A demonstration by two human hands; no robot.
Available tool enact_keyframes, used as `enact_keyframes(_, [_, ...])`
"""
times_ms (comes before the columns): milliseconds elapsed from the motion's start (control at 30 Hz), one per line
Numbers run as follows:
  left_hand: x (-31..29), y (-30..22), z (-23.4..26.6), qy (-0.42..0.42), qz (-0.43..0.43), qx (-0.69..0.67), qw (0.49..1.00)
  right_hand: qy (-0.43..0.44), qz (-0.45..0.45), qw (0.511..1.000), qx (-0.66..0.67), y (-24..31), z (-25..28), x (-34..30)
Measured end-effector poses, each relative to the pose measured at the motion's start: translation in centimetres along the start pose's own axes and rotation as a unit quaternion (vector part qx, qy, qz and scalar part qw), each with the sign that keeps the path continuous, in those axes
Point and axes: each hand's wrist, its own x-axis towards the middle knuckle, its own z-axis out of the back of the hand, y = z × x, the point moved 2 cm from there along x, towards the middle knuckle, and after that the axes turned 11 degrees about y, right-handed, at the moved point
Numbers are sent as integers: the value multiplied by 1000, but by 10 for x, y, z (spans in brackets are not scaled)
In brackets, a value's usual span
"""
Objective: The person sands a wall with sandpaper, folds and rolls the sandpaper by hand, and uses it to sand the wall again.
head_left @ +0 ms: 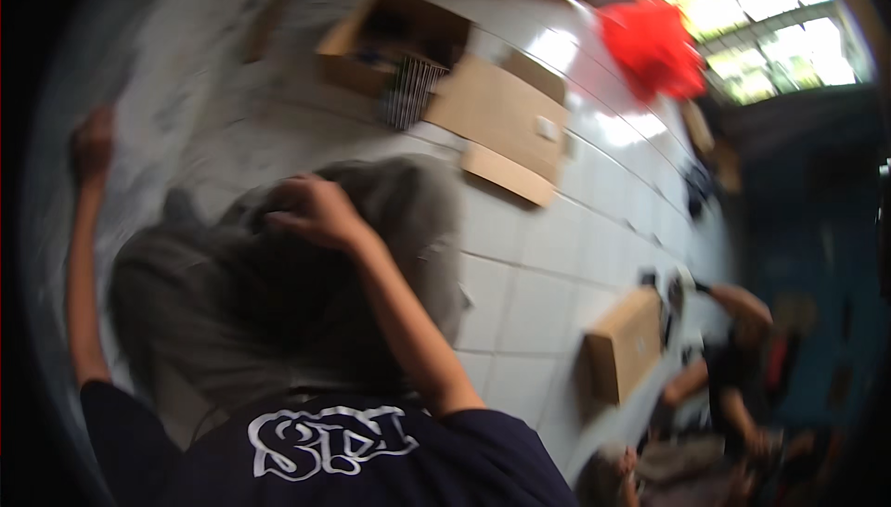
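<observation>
My left hand (93, 143) is raised at the far left, close to the grey mottled wall. Its fingers look bent in but are smeared by motion, so I cannot tell what they hold, if anything. Over my lap hovers my right hand (325, 212), thumb and fingers loosely curled and apart, with nothing visible in them. Beneath it are my folded legs in grey trousers (408, 219). Beyond my knees an open cardboard box (390, 29) holds dark items that are blurred. A striped stack of thin pieces (411, 92) leans beside it, and a flattened cardboard piece (506, 117) lies next to that.
A closed cardboard box (624, 345) stands on the white tiled floor (548, 238) at right. Behind it another person (733, 377) sits with arms stretched forward. A red plastic bag (654, 48) is at the far right, near a bright window (742, 6).
</observation>
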Motion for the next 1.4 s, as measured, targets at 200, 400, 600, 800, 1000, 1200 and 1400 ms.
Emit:
enact_keyframes(200, [-50,-1,50,-91,-36,-30,995,60,-26,998,-11,24,-8,0])
enact_keyframes(400, [-16,-28,49,-168,-56,-6,984,70,-44,996,18,22,-7,-5])
enact_keyframes(600, [-6,-21,51,-137,-46,-47,988,84,-50,995,-8,22,-12,7])
enact_keyframes(800, [14,-23,49,-123,-40,-67,989,59,-59,996,-28,34,-15,7])
enact_keyframes(1000, [36,-23,48,-121,-24,-31,992,70,-55,996,6,15,-22,3])
enact_keyframes(1200, [-17,-4,69,-67,26,-107,992,60,-40,997,-7,19,-14,4])
enact_keyframes(1400, [-55,0,73,-74,-15,-42,996,59,-25,996,-67,24,-17,4])
